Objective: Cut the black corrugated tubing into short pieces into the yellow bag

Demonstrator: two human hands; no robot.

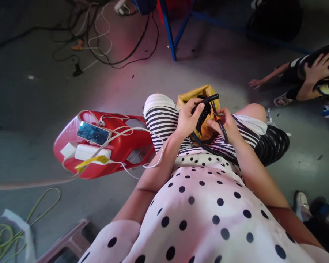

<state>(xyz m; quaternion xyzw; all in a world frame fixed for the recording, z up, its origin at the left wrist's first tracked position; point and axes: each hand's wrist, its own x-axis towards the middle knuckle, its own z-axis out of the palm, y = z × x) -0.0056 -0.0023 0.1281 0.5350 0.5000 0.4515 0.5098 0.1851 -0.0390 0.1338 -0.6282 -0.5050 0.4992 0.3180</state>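
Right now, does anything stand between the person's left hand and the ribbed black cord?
Nothing visible does: the left hand has the ribbed black cord between thumb and fingers. The right hand is at the yellow bag, not between them.

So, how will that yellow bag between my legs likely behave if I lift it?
The yellow bag will probably sag and fold, since its sides look creased. Much of its weight likely comes from the black items inside. It could spill if tilted, because its top gapes open.
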